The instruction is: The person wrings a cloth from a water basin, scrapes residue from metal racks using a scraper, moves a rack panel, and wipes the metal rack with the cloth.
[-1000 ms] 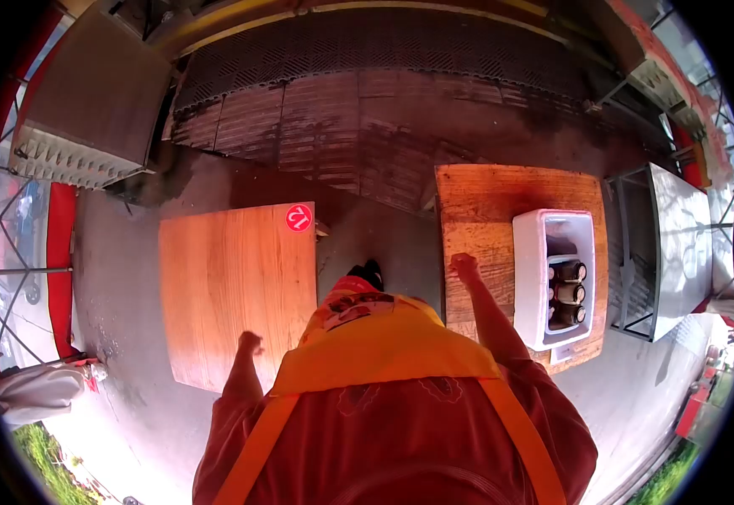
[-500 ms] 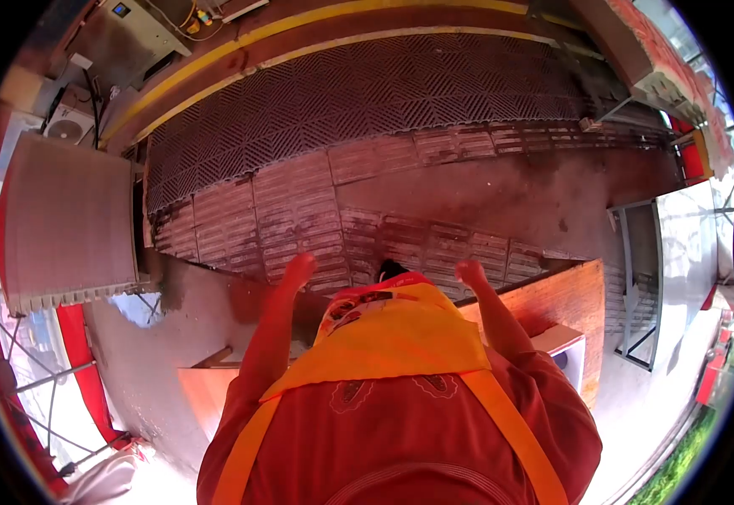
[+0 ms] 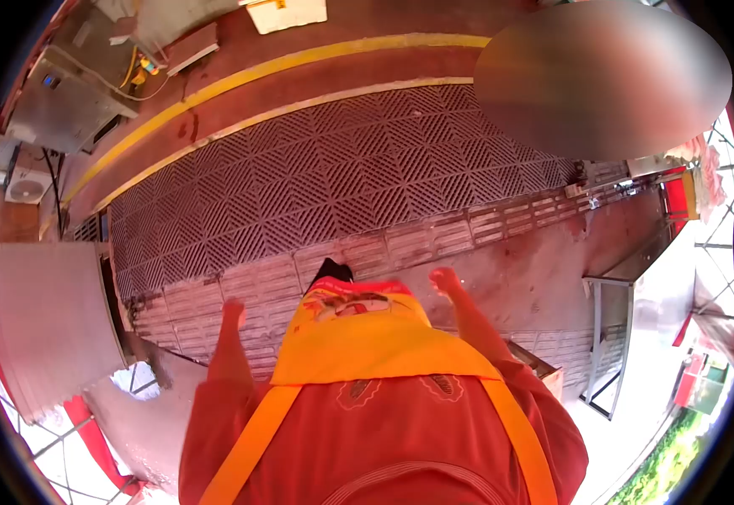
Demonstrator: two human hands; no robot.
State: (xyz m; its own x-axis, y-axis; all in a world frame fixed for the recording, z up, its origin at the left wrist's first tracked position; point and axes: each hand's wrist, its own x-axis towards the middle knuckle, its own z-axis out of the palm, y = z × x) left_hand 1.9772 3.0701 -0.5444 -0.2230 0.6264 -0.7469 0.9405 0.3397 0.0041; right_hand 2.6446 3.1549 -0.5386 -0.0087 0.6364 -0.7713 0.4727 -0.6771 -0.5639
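My left hand (image 3: 233, 311) hangs out to the left of my body, curled closed, and nothing shows in it. On the other side, my right hand (image 3: 444, 281) is held forward with its fingers bent into a loose fist, with no object visible. Both hands are in the air over the floor, touching nothing. Between them is the yellow apron (image 3: 367, 345) that I wear over a red shirt (image 3: 400, 429). A dark shoe (image 3: 330, 271) shows beyond the apron's lower edge.
Dark slatted floor mats (image 3: 325, 168) lie ahead, bordered by pale grooved tiles (image 3: 257, 282). A grey box-like unit (image 3: 47, 311) stands left, a metal-framed table (image 3: 615, 337) right. Beyond the mats runs a yellow floor stripe (image 3: 299, 63). A blurred oval covers the upper right.
I have moved forward toward the mats, and the wooden surface beside me has mostly dropped out of view. Both arms remain bent at my sides. A blurred oval now covers the upper right.
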